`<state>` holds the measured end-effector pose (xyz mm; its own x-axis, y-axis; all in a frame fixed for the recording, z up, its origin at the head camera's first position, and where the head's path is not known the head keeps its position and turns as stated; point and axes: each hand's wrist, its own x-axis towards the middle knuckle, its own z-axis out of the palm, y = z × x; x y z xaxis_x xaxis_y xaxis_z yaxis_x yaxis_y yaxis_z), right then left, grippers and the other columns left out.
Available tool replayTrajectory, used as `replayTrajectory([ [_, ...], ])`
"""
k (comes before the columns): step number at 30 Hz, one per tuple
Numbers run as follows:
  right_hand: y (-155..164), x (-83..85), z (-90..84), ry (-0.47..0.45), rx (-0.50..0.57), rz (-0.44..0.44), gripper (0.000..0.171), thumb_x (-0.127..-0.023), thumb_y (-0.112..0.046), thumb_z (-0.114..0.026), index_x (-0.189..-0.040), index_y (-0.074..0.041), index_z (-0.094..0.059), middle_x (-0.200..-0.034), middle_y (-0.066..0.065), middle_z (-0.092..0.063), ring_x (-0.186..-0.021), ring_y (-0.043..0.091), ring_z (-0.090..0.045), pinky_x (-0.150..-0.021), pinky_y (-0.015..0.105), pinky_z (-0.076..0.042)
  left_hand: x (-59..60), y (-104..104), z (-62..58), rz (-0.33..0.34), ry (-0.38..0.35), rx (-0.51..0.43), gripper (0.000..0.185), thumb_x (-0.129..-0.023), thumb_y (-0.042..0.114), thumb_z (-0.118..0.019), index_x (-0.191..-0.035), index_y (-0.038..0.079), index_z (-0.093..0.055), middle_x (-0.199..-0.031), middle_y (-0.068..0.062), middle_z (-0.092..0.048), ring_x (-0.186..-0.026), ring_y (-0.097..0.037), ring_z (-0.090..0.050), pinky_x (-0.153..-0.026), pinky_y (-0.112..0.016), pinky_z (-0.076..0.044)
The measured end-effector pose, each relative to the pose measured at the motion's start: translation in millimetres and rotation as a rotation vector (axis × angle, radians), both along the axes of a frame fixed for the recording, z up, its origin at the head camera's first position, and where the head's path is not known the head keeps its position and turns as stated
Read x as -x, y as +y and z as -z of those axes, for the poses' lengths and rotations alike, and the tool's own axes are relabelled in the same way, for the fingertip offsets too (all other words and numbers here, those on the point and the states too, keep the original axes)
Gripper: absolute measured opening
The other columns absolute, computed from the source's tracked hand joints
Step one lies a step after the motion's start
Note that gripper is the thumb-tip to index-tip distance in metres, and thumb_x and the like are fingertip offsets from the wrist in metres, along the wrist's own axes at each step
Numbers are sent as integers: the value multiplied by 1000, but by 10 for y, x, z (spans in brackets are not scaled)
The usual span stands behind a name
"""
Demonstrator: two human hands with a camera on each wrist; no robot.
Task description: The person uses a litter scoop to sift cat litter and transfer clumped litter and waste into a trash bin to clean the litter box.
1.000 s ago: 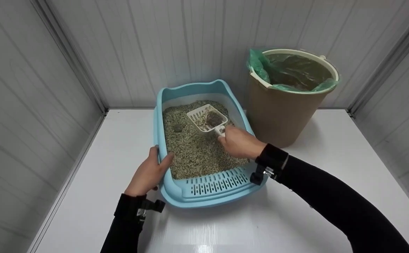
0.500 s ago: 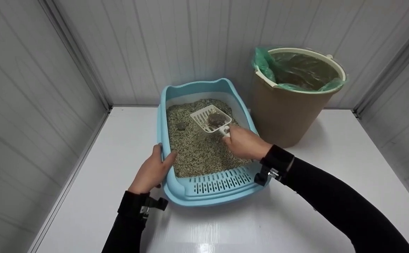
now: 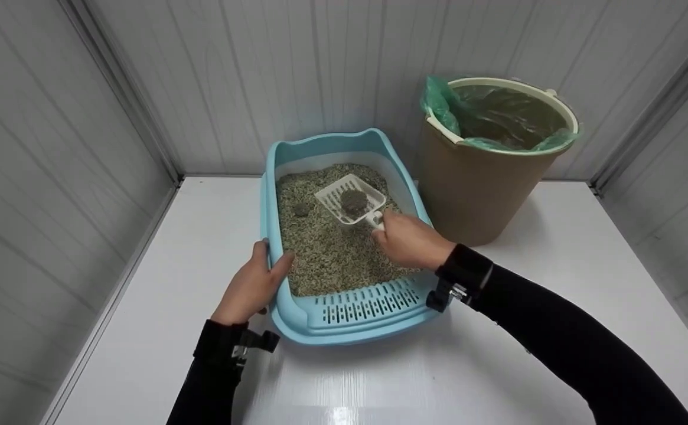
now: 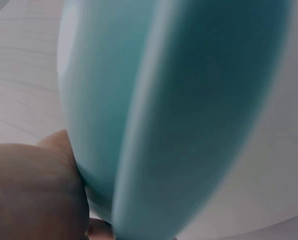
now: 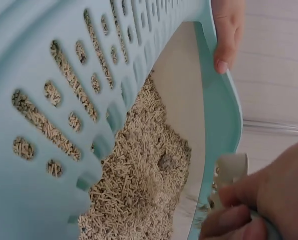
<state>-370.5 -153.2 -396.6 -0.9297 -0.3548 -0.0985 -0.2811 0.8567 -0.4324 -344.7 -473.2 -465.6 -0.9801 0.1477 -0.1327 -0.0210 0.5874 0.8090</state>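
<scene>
Both hands were busy at a blue litter tray. Its left rim was gripped by the left hand, seemingly to steady it. Above its pellets, a white scoop holding 1 clump was clasped by the right hand. Right of the tray stood a lined bin.

In the left wrist view the litter box is a blurred teal mass, and the left hand is cut off at the bottom-left corner. The right hand hides the scoop handle, cropped at the lower edge.
</scene>
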Motion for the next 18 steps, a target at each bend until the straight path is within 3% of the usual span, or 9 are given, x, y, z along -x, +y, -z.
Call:
replayTrajectory([
  [4, -9, 1, 5, -5, 10, 19, 49, -121, -27, -47, -147, 15, -51, -110, 22, -63, -92, 34, -62, -90, 52, -54, -5, -2, -7, 0, -8, -4, 88, -116, 55, -52, -176, 3, -14, -135, -35, -62, -85, -33, -70, -55, -44, -58],
  [8, -9, 2, 13, -38, 17, 33, 54, -122, -28, -45, -154, 15, -45, -116, 22, -65, -95, 33, -63, -92, 52, -54, 1, -1, 3, 0, -11, -10, 88, -116, 56, -52, -176, 5, -15, -132, -33, -63, -83, -32, -70, -55, -44, -58],
  [14, -13, -1, 23, -26, 1, 28, 59, -121, -29, -48, -158, 16, -42, -132, 29, -66, -116, 41, -68, -108, 55, -55, 17, -3, 16, 7, -14, -6, 89, -116, 57, -51, -177, 4, -13, -132, -32, -63, -80, -31, -69, -55, -43, -57],
  [18, -21, 0, 17, -23, 11, 17, 54, -120, -29, -50, -152, 15, -49, -118, 23, -67, -105, 37, -67, -102, 54, -56, 25, -13, 20, 5, -15, 0, 89, -116, 58, -51, -177, 5, -13, -133, -32, -62, -80, -30, -68, -55, -43, -58],
])
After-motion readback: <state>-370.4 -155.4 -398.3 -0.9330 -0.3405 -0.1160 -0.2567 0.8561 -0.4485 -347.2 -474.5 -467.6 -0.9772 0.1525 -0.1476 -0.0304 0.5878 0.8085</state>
